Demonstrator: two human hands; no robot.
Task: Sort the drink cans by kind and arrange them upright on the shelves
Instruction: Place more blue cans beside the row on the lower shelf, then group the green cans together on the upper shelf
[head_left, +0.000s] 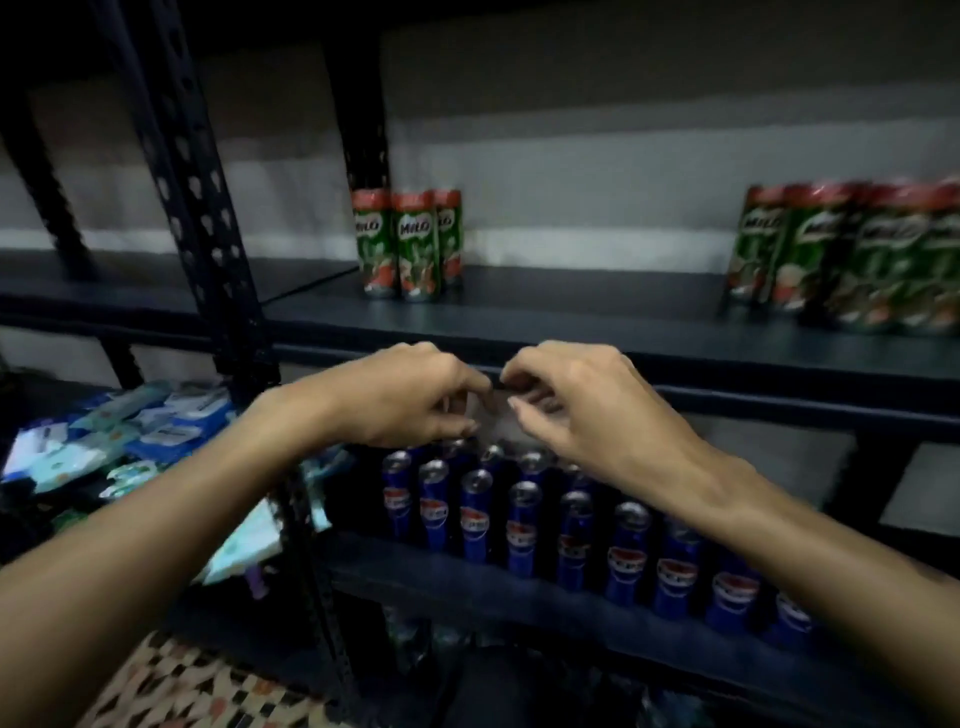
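Several blue Pepsi cans (524, 525) stand upright in rows on the lower shelf (467, 577). On the upper shelf (571, 312), three green Milo cans (415, 244) stand at the left. A larger group of Milo cans (852, 254) stands at the far right. My left hand (410, 395) and my right hand (576, 405) hover side by side just above the back rows of Pepsi cans, in front of the upper shelf's edge. Both have loosely curled fingers pointing down, and I see nothing held in either. The hands hide the rearmost Pepsi cans.
A black perforated upright post (208, 208) rises left of the hands. Blue and white packets (130, 431) lie piled on the neighbouring shelf at the left. Patterned floor tiles (182, 686) show at the bottom left. Bare shelf surface lies between the two Milo groups.
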